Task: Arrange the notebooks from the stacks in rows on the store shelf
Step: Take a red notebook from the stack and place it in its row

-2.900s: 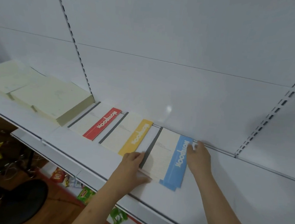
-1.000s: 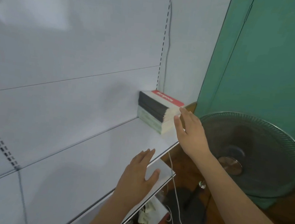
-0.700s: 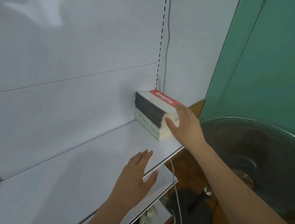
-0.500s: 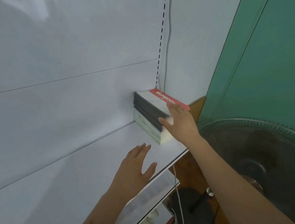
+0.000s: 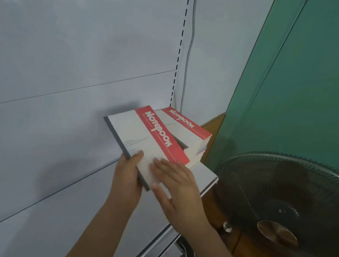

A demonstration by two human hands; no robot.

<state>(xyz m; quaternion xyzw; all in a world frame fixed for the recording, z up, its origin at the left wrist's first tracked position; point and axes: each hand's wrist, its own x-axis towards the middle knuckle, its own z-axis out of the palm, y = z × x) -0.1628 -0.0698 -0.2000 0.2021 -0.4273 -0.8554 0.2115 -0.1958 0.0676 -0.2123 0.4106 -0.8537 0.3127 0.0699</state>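
Observation:
A bundle of notebooks [image 5: 141, 138], white covers with a red "Notebook" band and dark spines, is lifted above the white shelf [image 5: 61, 199]. My left hand [image 5: 127, 175] grips its near left corner, thumb on top. My right hand [image 5: 177, 183] lies flat on the bundle's near end, fingers spread. Behind it, the remaining stack of notebooks [image 5: 188, 134] sits at the shelf's far right end, also topped by a red band.
A dark standing fan [image 5: 286, 210] is close on the right, below the shelf's end. Behind it rises a green wall [image 5: 302, 82]. The shelf's white back panel [image 5: 79, 50] has a slotted upright [image 5: 179, 48]. Brown floor shows under the shelf edge.
My right hand has pulled a bundle of notebooks off the top of the stack. My left hand has risen from the shelf and taken hold of the bundle's corner.

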